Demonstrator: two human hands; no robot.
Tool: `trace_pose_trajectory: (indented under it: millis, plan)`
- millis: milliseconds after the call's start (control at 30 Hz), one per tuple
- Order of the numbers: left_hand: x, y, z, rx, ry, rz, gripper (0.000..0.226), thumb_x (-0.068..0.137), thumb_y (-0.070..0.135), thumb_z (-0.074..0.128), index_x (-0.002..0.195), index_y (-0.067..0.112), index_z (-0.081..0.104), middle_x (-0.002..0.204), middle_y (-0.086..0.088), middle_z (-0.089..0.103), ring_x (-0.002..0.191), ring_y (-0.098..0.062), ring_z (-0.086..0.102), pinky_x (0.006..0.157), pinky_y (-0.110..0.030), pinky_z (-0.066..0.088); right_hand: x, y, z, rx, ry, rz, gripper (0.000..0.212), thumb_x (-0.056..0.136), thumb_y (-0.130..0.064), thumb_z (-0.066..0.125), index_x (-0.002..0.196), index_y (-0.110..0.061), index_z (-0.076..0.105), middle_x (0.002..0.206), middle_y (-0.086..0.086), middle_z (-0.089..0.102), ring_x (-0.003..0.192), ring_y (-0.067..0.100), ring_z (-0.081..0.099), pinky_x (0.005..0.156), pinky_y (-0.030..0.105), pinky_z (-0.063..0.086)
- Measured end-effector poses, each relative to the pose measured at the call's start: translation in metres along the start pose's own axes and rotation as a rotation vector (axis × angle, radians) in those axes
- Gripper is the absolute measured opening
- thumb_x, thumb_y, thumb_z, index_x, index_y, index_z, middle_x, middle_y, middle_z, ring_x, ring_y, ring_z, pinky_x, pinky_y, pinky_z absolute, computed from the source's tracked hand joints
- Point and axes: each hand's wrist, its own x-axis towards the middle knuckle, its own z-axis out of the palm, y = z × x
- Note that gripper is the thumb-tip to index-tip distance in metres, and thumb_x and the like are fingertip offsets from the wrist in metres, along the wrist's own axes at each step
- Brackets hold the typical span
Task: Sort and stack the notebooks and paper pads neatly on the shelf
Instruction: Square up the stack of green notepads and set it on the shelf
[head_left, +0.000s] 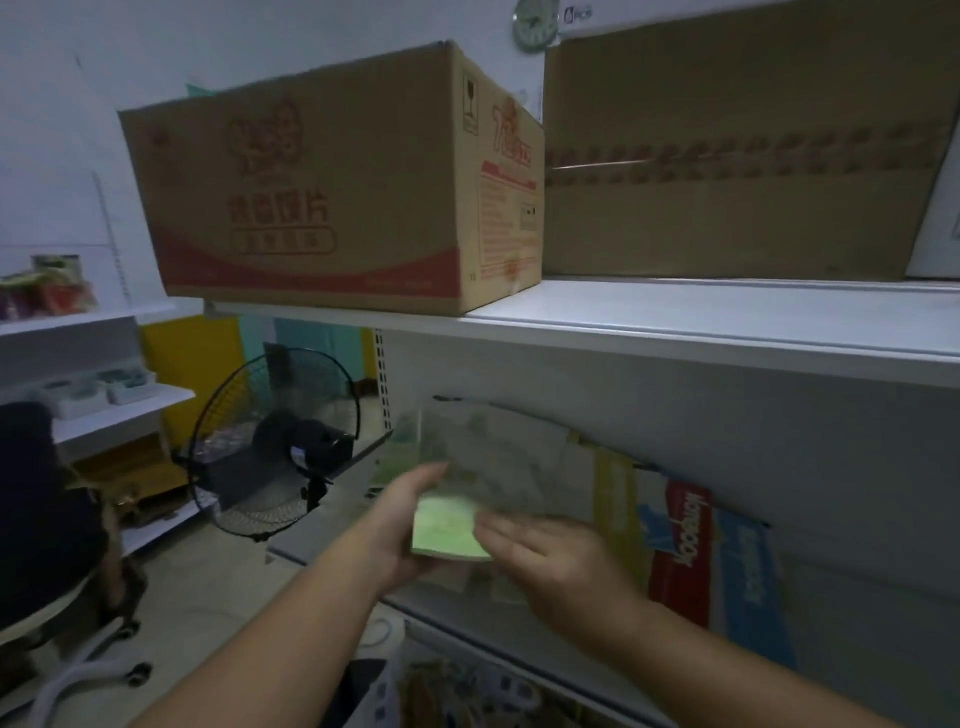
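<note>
While it is held in front of the lower shelf (337, 499), the green paper pad (445, 527) is gripped at its left side by the left hand (402, 525). The palm is cupped round that edge and the thumb is raised beside it, while the fingers are hidden beneath the pad. The right hand (563, 569) is laid against the pad's right edge with its fingers stretched almost straight. Its thumb is out of sight, so it cannot be told whether the pad is pinched or only touched. Both hands are blurred.

Just behind the pad, pale notebooks (498, 452) are leaned against the shelf's back panel, tilted to the left. To their right, a yellow notebook (615, 499), a red notebook (685, 551) and a blue notebook (753, 577) are stood side by side against the same panel, each overlapped slightly by its neighbour.

Overhead, on the white upper shelf (675, 322), a printed cardboard box (322, 192) is set at the left end, and a larger plain cardboard box (737, 156) is placed close beside it. A round wall clock (535, 26) is partly seen above the gap between them.

Beyond the shelf's left end, a black standing fan (275, 447) is seen on the floor, and a dark office chair (47, 519) is cut off by the left edge.
</note>
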Motion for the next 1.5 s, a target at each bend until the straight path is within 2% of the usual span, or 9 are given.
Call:
trace_pose_trajectory:
  millis: [233, 433, 500, 600, 767, 900, 1067, 1200, 1500]
  plan:
    - [-0.012, 0.038, -0.072, 0.033, 0.181, 0.202, 0.039, 0.091, 0.001, 0.045, 0.126, 0.015, 0.053, 0.107, -0.02, 0.066, 0.095, -0.038, 0.062, 0.079, -0.047, 0.049, 0.04, 0.046, 0.037, 0.092, -0.357, 0.417, 0.084, 0.086, -0.06, 0.05, 0.151, -0.027, 0.008, 0.157, -0.006, -0.01, 0.145, 0.012, -0.008, 0.119, 0.037, 0.008]
    - [-0.003, 0.049, -0.114, 0.026, 0.262, 0.32, 0.047, 0.091, -0.005, 0.042, 0.122, 0.03, 0.051, 0.104, -0.018, 0.066, 0.089, -0.039, 0.063, 0.074, -0.046, 0.051, 0.062, 0.06, 0.072, -0.074, -0.393, 0.365, 0.051, 0.097, -0.042, 0.04, 0.137, -0.012, 0.041, 0.149, 0.012, 0.033, 0.136, 0.028, 0.032, 0.107, 0.041, 0.032]
    - [0.006, 0.052, -0.125, 0.012, 0.286, 0.251, 0.042, 0.09, -0.001, 0.044, 0.126, 0.021, 0.051, 0.102, -0.02, 0.065, 0.085, -0.039, 0.063, 0.069, -0.045, 0.053, 0.067, 0.056, 0.068, -0.12, -0.248, 0.239, 0.019, 0.087, -0.018, 0.055, 0.107, -0.015, 0.054, 0.103, 0.008, 0.065, 0.094, 0.019, 0.063, 0.074, 0.022, 0.044]
    - [0.019, 0.065, -0.145, 0.038, 0.327, 0.127, 0.031, 0.09, 0.007, 0.048, 0.12, 0.003, 0.055, 0.083, -0.022, 0.066, 0.062, -0.034, 0.064, 0.049, -0.037, 0.056, 0.077, 0.058, 0.056, -0.154, 0.073, 0.262, 0.043, 0.052, -0.008, 0.075, 0.086, -0.027, 0.058, 0.059, -0.007, 0.06, 0.044, 0.007, 0.055, 0.039, 0.016, 0.036]
    - [0.041, 0.087, -0.154, -0.06, 0.157, 0.067, 0.045, 0.079, 0.036, 0.066, 0.111, 0.004, 0.068, 0.1, -0.024, 0.07, 0.086, -0.038, 0.068, 0.085, -0.051, 0.054, 0.114, 0.014, 0.066, -0.069, 0.236, 0.054, 0.034, 0.07, -0.004, 0.067, 0.104, -0.008, 0.07, 0.094, 0.008, 0.073, 0.081, 0.016, 0.066, 0.067, 0.027, 0.054]
    - [0.052, 0.088, -0.16, -0.102, -0.015, 0.021, 0.028, 0.082, 0.017, 0.055, 0.099, -0.002, 0.065, 0.081, -0.026, 0.07, 0.062, -0.036, 0.069, 0.053, -0.044, 0.058, 0.144, -0.026, 0.103, -0.006, 0.021, -0.176, 0.025, 0.095, -0.023, 0.051, 0.101, -0.009, 0.071, 0.107, 0.008, 0.071, 0.092, 0.022, 0.065, 0.078, 0.029, 0.052]
    - [0.066, 0.094, -0.203, -0.175, -0.019, 0.148, 0.052, 0.068, 0.01, 0.059, 0.12, 0.01, 0.059, 0.097, -0.021, 0.07, 0.081, -0.038, 0.068, 0.067, -0.05, 0.057, 0.141, -0.001, 0.106, -0.022, -0.024, 0.491, 0.039, 0.092, -0.037, 0.043, 0.11, -0.009, 0.063, 0.116, 0.012, 0.061, 0.108, 0.026, 0.054, 0.092, 0.04, 0.048]
    - [0.073, 0.098, -0.223, -0.217, -0.033, 0.128, 0.043, 0.084, 0.014, 0.055, 0.127, 0.01, 0.056, 0.112, -0.022, 0.066, 0.091, -0.038, 0.065, 0.066, -0.053, 0.057, 0.13, 0.03, 0.103, -0.256, -0.39, 1.127, 0.082, 0.076, -0.074, 0.049, 0.132, -0.015, 0.041, 0.137, 0.009, 0.042, 0.126, 0.028, 0.04, 0.099, 0.041, 0.042]
    - [0.081, 0.096, -0.251, -0.195, -0.094, 0.099, 0.032, 0.091, 0.02, 0.051, 0.12, 0.01, 0.058, 0.098, -0.022, 0.071, 0.077, -0.038, 0.07, 0.066, -0.049, 0.058, 0.162, 0.04, 0.093, 0.093, -0.291, 1.436, 0.077, 0.075, -0.04, 0.076, 0.135, -0.006, 0.041, 0.135, 0.009, 0.048, 0.118, 0.024, 0.051, 0.096, 0.03, 0.047]
